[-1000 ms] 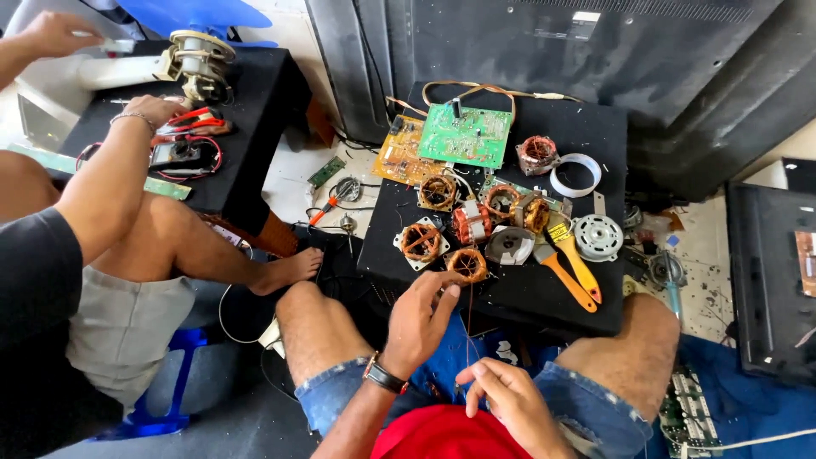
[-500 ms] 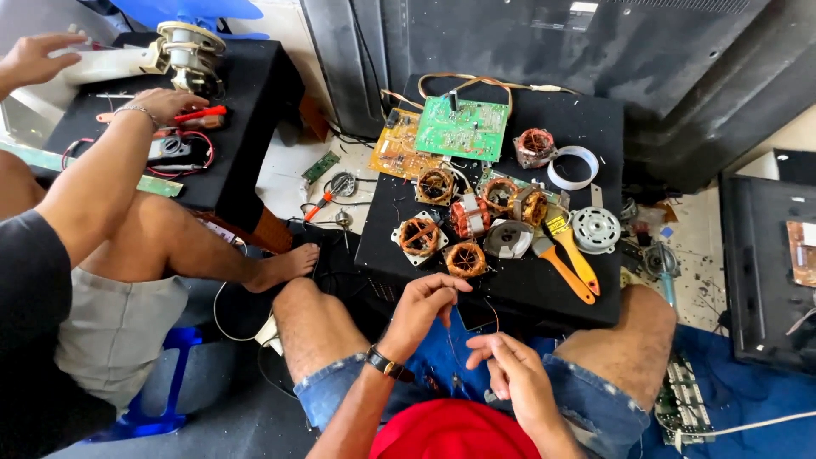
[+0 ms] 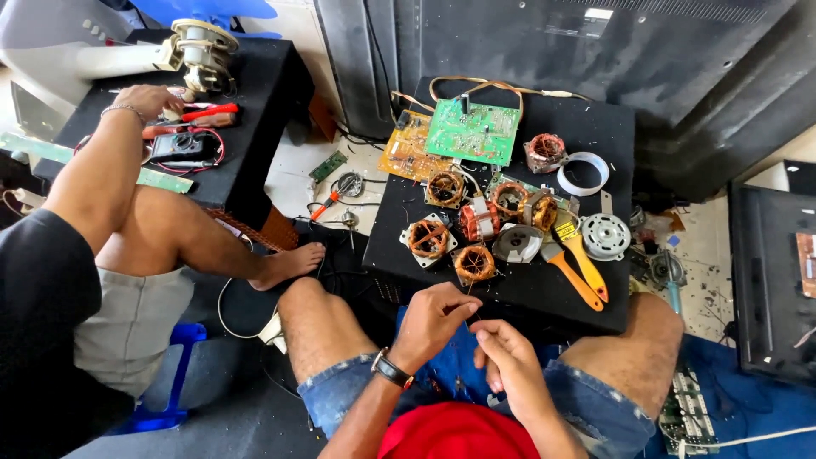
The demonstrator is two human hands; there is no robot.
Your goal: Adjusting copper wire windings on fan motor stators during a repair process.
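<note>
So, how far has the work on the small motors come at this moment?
Several copper-wound motor stators already lie taken apart on the black table, beside a green circuit board. Left hand and right hand pinch something thin, perhaps wire, too fine to tell. Nothing looks reassembled yet; loose parts remain.

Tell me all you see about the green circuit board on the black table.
The green circuit board is a flat rectangle, slightly turned, lying at the far side of the black table. Small components stud its face. Its left edge overlaps a yellow-brown board, and a tan ribbon cable loops behind it. No hand touches it.
</note>
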